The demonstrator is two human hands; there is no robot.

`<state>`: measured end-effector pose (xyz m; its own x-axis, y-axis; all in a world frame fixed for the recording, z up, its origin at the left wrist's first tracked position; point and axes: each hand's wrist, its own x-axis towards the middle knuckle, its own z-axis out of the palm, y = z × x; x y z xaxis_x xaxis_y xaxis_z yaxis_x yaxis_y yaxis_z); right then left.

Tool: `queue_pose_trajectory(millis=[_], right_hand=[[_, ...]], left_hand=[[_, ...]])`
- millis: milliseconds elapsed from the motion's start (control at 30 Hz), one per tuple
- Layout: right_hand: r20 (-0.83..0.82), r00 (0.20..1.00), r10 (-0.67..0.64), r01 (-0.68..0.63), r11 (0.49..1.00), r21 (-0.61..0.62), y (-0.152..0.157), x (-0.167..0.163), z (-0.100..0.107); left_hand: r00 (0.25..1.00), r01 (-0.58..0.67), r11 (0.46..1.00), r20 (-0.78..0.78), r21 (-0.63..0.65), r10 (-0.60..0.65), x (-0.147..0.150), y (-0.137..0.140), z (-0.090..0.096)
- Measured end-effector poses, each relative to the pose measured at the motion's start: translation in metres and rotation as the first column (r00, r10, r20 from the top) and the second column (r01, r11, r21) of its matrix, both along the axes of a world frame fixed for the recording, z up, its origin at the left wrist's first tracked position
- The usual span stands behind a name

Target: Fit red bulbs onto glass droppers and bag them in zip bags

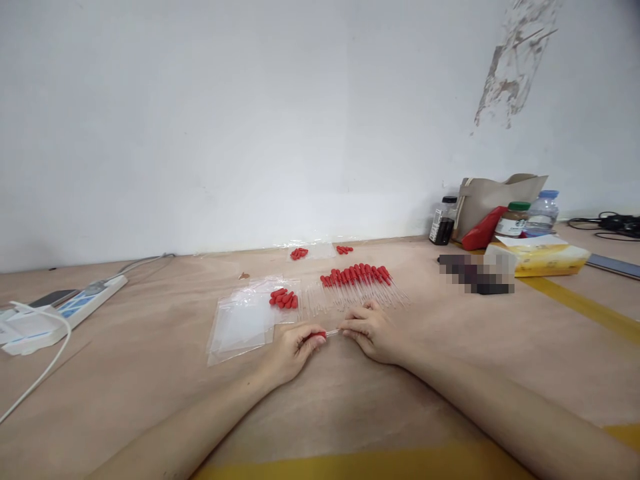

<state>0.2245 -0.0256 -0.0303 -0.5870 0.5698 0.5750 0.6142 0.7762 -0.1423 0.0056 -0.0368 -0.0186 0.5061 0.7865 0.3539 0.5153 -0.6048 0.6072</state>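
My left hand (pixel 295 347) pinches a red rubber dropper bulb (pixel 319 335) between thumb and fingers. A clear thin tube (pixel 333 332) runs from the bulb to my right hand (pixel 373 331), whose fingertips are closed on its other end. Just beyond my hands lies a row of droppers with red bulbs (pixel 357 273) and clear stems pointing toward me. Several bare clear tubes (pixel 313 301) lie left of that row. Beside them a small heap of loose red bulbs (pixel 283 299) rests at the edge of clear plastic bags (pixel 243 323).
Near the wall, a clear bag (pixel 320 251) lies between two small red heaps. On the left sits a power strip (pixel 90 303) with a white cable. To the right stand a dark bottle (pixel 444 223), a grey bag (pixel 493 193), jars and a yellow tissue pack (pixel 545 260).
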Motion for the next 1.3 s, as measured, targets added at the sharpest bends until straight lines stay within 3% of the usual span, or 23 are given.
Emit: queue_pose_trajectory(millis=[333,633,733,867,967,1067,1167,1233,1300], right_hand=[[0.089,0.994,-0.069,0.057,0.991,0.123,-0.007,-0.005,0.003],[0.072,0.996,-0.049,0.047,0.998,0.038,-0.01,-0.011,0.001],[0.104,0.991,-0.086,0.08,0.994,0.068,-0.014,-0.014,0.008],[0.164,0.968,-0.191,0.172,0.977,0.127,-0.021,-0.019,0.017],[0.14,0.949,-0.283,0.274,0.958,0.08,-0.02,-0.013,0.018],[-0.017,0.894,-0.448,0.444,0.89,-0.104,-0.005,0.006,0.018],[-0.12,0.747,-0.654,0.581,0.729,-0.362,0.021,0.034,0.023],[-0.09,0.633,-0.769,0.669,0.601,-0.438,0.039,0.05,0.028],[-0.059,0.594,-0.802,0.709,0.557,-0.433,0.054,0.062,0.03]], left_hand=[[0.995,0.007,0.99,-0.095,0.142,0.006,0.002,0.002,0.001],[0.981,0.116,0.973,-0.176,0.198,-0.081,-0.001,0.004,0.001],[0.98,0.129,0.965,-0.18,0.231,-0.088,-0.005,0.011,0.001],[0.994,0.079,0.936,-0.103,0.344,-0.046,-0.01,0.017,0.001],[0.997,-0.069,0.917,-0.012,0.392,0.08,-0.015,0.017,0.001],[0.98,-0.182,0.902,0.002,0.391,0.197,-0.023,0.02,0.002],[0.965,-0.233,0.876,-0.014,0.422,0.263,-0.034,0.028,0.002],[0.951,-0.28,0.852,0.009,0.442,0.308,-0.041,0.035,0.002],[0.938,-0.324,0.838,0.03,0.438,0.347,-0.046,0.041,0.0]])
